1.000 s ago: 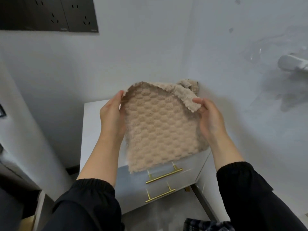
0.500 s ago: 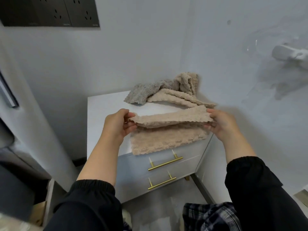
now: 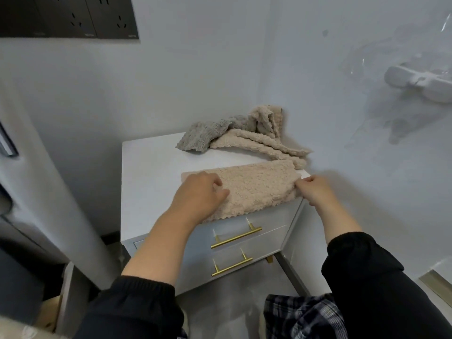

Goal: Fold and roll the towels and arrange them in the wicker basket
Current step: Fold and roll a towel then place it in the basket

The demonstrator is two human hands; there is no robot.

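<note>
- Head view: early in the task by the look of it, with one fold made, no roll yet, and no wicker basket in sight.
- Folded towel (image 3: pixel 254 189): beige, nubbly, flat along the front edge of the white worktop (image 3: pixel 151 182).
- Left grip (image 3: pixel 198 194) curled onto its left end; right grip (image 3: pixel 315 189) pinching its right edge.
- Heaped behind, unfolded: grey towel (image 3: pixel 203 138) and crumpled beige towel (image 3: pixel 259 143).

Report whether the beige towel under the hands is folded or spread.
Folded: the beige towel lies doubled into a narrow strip on the cabinet.
</note>
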